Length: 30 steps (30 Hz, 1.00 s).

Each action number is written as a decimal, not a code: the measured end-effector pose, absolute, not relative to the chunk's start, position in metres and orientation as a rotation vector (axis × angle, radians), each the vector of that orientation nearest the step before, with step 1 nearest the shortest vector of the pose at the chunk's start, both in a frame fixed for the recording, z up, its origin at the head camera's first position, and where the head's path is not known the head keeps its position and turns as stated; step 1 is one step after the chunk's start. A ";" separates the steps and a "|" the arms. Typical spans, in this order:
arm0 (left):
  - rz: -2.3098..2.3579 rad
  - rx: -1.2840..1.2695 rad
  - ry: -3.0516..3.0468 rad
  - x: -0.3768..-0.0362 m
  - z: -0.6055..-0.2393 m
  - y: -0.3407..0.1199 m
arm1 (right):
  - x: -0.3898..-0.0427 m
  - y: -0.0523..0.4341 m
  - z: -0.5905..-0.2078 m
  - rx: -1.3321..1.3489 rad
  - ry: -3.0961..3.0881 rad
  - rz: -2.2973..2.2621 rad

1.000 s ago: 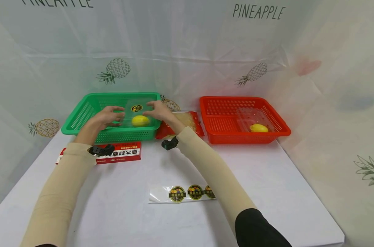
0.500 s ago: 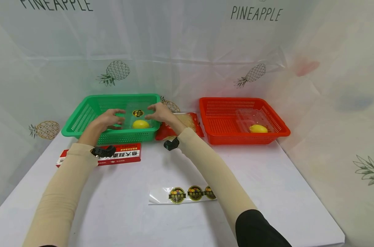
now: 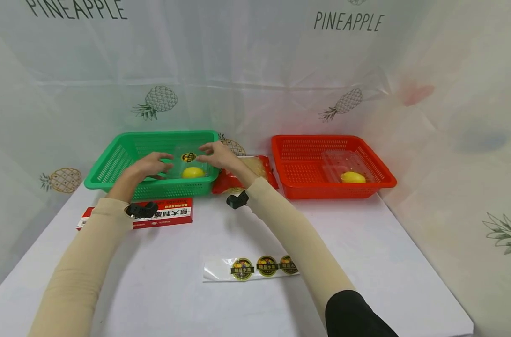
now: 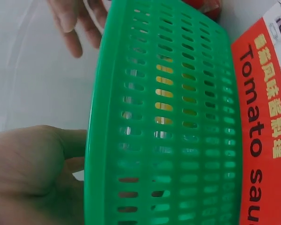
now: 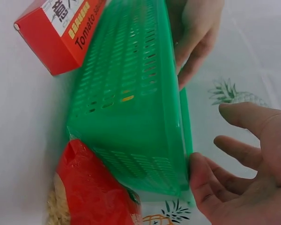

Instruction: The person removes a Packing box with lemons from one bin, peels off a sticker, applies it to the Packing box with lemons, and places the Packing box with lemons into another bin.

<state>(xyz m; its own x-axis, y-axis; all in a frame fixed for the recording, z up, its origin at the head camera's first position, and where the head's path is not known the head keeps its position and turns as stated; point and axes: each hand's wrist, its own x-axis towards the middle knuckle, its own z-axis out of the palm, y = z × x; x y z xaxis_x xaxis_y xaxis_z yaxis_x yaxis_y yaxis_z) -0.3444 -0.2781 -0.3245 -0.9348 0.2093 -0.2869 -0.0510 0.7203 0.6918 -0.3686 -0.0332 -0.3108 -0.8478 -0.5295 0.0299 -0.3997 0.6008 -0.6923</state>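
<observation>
A clear plastic box point(image 3: 177, 164) with a round black-and-gold sticker point(image 3: 188, 157) on its lid sits in the right part of the green basket point(image 3: 173, 189). A yellow lemon point(image 3: 193, 172) shows through it. My left hand point(image 3: 151, 164) reaches over the basket's front rim, fingers loosely extended just left of the box. At the basket's right end my right hand point(image 3: 219, 156) stands with fingers spread; the right wrist view shows its fingers point(image 5: 236, 147) holding nothing. Whether a fingertip touches the rim there, I cannot tell. Part of my left hand point(image 4: 33, 164) hides behind the basket wall.
Right of centre stands a red basket point(image 3: 310, 193) with another clear box point(image 3: 335, 164) and a lemon point(image 3: 353, 177). Between the baskets lies a red food packet point(image 3: 265, 167). A red tomato sauce box point(image 3: 175, 213) lies in front of the green basket, and a sticker strip point(image 3: 221, 270) nearer me.
The clear box with the lemon has sunk slightly lower in the green basket. Both hands stay nearly where they were beside it. The whole head view has shifted a little.
</observation>
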 end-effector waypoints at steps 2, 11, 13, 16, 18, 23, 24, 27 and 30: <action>0.981 0.137 2.625 -0.344 -0.322 -0.273 | -0.366 -0.030 -0.310 -0.783 2.641 -1.081; 0.821 0.328 2.818 -0.336 -0.305 -0.241 | -0.355 0.005 -0.293 -0.838 2.637 -1.067; 0.823 0.374 2.852 -0.334 -0.303 -0.234 | -0.353 0.016 -0.290 -0.820 2.609 -1.080; 0.845 0.454 2.864 -0.331 -0.300 -0.223 | -0.350 0.037 -0.288 -0.774 2.565 -1.128; 0.857 0.498 2.864 -0.330 -0.299 -0.215 | -0.347 0.051 -0.287 -0.738 2.568 -1.146; 0.853 0.612 2.879 -0.329 -0.302 -0.192 | -0.340 0.085 -0.285 -0.697 2.649 -1.119; 0.860 0.641 2.879 -0.329 -0.303 -0.187 | -0.338 0.091 -0.285 -0.699 2.667 -1.105; 0.901 0.727 2.883 -0.331 -0.304 -0.173 | -0.334 0.110 -0.284 -0.702 2.703 -1.082; 0.949 0.804 2.886 -0.335 -0.308 -0.159 | -0.330 0.132 -0.285 -0.696 2.735 -1.052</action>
<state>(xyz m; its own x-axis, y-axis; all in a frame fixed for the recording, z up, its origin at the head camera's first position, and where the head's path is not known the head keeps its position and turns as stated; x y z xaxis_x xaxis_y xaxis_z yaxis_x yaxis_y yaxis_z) -0.3353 -0.1587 -0.3081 -0.8692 0.4693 0.1556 0.4700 0.6868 0.5544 -0.3297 0.1320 -0.2847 -0.8853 -0.4630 0.0434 -0.3728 0.6509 -0.6613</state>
